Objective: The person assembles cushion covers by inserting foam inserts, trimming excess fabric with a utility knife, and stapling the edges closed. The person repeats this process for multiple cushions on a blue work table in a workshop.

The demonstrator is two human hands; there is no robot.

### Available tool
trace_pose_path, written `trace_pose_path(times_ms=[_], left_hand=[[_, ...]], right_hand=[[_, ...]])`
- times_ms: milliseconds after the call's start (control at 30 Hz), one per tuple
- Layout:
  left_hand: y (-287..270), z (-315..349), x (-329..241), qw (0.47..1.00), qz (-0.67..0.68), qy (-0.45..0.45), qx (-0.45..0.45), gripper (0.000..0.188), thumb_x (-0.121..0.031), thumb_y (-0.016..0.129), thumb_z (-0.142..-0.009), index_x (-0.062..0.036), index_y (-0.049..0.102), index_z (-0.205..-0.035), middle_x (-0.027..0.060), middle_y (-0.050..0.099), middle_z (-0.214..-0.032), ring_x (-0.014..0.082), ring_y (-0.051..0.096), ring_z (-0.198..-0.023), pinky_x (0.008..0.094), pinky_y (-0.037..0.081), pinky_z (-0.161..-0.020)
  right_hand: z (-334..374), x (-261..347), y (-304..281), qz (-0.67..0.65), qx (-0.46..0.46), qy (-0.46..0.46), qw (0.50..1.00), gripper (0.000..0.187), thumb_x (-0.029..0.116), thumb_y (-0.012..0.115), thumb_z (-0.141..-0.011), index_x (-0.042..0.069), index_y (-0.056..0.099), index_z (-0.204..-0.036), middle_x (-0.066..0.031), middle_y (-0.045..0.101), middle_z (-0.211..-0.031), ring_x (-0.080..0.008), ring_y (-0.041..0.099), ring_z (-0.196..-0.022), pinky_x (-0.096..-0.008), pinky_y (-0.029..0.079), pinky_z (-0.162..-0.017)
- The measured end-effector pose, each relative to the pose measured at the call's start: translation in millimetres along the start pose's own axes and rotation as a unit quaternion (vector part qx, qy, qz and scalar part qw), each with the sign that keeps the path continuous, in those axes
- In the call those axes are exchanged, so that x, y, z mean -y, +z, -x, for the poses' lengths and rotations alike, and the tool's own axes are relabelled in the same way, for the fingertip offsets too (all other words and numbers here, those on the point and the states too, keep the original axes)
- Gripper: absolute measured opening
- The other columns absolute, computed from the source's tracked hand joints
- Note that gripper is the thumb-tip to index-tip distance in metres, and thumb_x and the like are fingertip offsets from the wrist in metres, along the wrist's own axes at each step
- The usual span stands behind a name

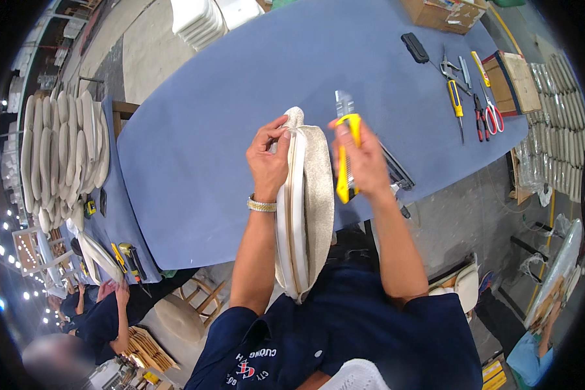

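My left hand (268, 153) pinches the top end of a beige fabric-covered seat cushion (318, 185), which stands on edge in front of my body. Along the side facing up run a white strip and a brown strip. A yellow utility knife (342, 182) is gripped in my right hand (368, 159), its blade extended and pointing away from me. The knife is just right of the cushion, apart from it. Partly behind my right hand lies a dark tool (398, 170) on the blue-covered table (208, 136); its kind is hard to make out.
At the right lie a yellow screwdriver (455, 97), red-handled scissors (493, 117) and pliers (480, 120), near a wooden box (510, 81). A cardboard box (445, 14) stands behind. Stacked cushions (65, 143) fill the left side. Another person (104, 318) works at lower left.
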State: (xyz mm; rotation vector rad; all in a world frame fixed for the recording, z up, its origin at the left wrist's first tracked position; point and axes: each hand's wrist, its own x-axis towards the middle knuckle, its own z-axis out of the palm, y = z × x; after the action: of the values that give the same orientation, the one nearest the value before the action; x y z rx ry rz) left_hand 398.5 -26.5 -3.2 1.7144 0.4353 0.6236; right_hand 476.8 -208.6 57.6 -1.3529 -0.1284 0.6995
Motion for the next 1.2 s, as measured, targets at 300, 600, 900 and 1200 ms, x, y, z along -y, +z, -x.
trace_pose_path(times_ms=[300,600,900,1200], left_hand=[[3,0,1,0.998,0.058,-0.035,-0.015,0.004,0.000,0.066,-0.096,0.0036,0.067,-0.096,0.0193,0.073,-0.117,0.0261,0.065,-0.121,0.0376,0.053,-0.102],[1,-1,8,0.997,0.065,-0.039,-0.012,0.002,0.003,0.065,-0.096,0.0039,0.065,-0.097,0.0191,0.071,-0.117,0.0265,0.065,-0.121,0.0370,0.054,-0.100],[0,0,8,0.998,0.053,-0.022,-0.009,0.002,0.002,0.066,-0.096,0.0027,0.064,-0.094,0.0180,0.071,-0.117,0.0276,0.065,-0.122,0.0374,0.054,-0.101],[1,-1,8,0.999,0.048,-0.018,-0.017,0.002,0.003,0.066,-0.095,0.0041,0.066,-0.095,0.0174,0.072,-0.111,0.0274,0.067,-0.119,0.0371,0.054,-0.100]], right_hand=[[-8,-11,49,0.080,0.070,0.127,0.986,0.028,0.022,0.047,-0.105,-0.005,0.054,-0.107,-0.0138,0.071,-0.076,-0.0204,0.068,-0.054,-0.0347,0.054,-0.053],[-7,-21,60,0.050,0.026,0.148,0.987,0.025,0.019,0.045,-0.105,-0.005,0.050,-0.109,-0.0125,0.069,-0.077,-0.0183,0.064,-0.049,-0.0329,0.051,-0.048],[-9,-18,59,0.068,0.030,0.158,0.985,0.027,0.019,0.044,-0.103,-0.007,0.049,-0.111,-0.0141,0.070,-0.077,-0.0211,0.065,-0.050,-0.0369,0.053,-0.050],[-20,-26,47,0.093,0.105,0.142,0.980,0.023,0.017,0.044,-0.102,-0.005,0.050,-0.102,-0.0123,0.063,-0.072,-0.0224,0.065,-0.049,-0.0381,0.051,-0.048]])
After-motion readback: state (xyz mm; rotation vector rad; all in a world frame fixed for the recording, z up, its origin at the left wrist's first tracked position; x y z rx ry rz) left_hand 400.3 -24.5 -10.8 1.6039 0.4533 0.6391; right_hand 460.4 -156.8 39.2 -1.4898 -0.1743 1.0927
